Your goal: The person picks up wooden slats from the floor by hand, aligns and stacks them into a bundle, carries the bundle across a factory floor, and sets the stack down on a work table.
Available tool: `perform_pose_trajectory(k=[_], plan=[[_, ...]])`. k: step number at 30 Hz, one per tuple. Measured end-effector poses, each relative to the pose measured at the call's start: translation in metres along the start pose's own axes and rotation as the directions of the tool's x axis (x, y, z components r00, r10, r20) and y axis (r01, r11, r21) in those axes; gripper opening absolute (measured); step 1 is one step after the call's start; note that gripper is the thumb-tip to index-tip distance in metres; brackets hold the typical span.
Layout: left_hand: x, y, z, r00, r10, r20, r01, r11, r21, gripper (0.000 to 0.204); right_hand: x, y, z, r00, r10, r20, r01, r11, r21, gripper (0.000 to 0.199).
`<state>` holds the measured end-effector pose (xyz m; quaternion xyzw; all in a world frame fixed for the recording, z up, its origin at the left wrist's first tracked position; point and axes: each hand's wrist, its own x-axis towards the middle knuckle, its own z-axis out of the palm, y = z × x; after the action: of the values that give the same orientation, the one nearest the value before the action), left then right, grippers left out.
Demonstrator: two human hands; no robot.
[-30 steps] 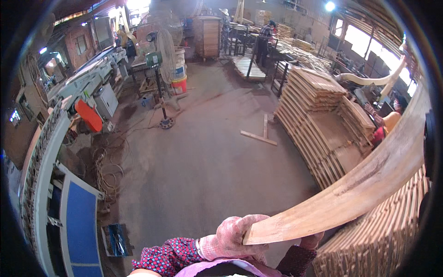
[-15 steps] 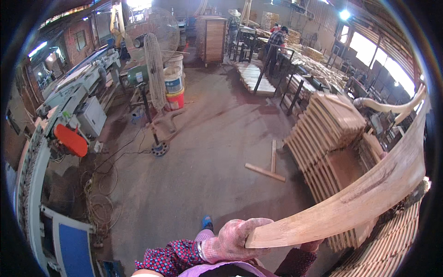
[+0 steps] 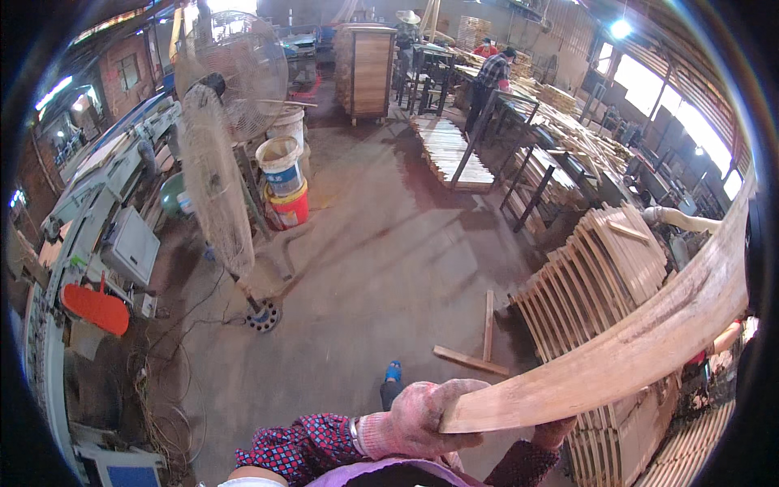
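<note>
A long pale wooden board (image 3: 600, 357) slants from the lower middle up to the right rim, bent by the lens. My left hand (image 3: 426, 418), in a stained pinkish knit glove, is closed around the board's near end, thumb on top. Beneath the board is my right hand (image 3: 555, 432), holding its underside; the board hides most of those fingers. A dark sleeve with red and blue dots (image 3: 304, 446) covers my left forearm.
Stacked wooden boards (image 3: 584, 276) stand at right. Two loose strips (image 3: 471, 359) lie on the floor ahead. On the left are a large floor fan (image 3: 217, 178), buckets (image 3: 286, 203), cables, and a long machine (image 3: 130, 243). People (image 3: 491, 77) work among timber farther back.
The view has shifted forward: the fan and buckets sit farther left and look bigger. Both hands still carry the board at nearly the same angle. A foot in blue footwear shows farther ahead.
</note>
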<state>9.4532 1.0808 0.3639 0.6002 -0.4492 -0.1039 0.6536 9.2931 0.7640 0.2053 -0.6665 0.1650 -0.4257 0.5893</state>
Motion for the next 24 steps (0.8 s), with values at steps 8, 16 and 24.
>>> perform_pose_trajectory(k=[8, 16, 24], plan=[[0.196, -0.093, -0.15, 0.997, -0.05, -0.06, 0.06, 0.982, 0.179, 0.059, 0.226, 0.102, 0.186, 0.997, 0.045, 0.058, -0.063, 0.934, 0.352, 0.054], [0.355, -0.219, -0.29, 0.995, 0.042, -0.086, -0.032, 0.993, 0.116, 0.06, 0.395, 0.139, 0.364, 0.955, 0.018, 0.296, -0.197, 0.786, 0.587, 0.046], [0.538, -0.338, -0.445, 0.99, 0.078, 0.115, -0.075, 0.997, -0.025, 0.059, 0.558, 0.167, 0.533, 0.891, -0.136, 0.434, -0.22, 0.706, 0.674, 0.038]])
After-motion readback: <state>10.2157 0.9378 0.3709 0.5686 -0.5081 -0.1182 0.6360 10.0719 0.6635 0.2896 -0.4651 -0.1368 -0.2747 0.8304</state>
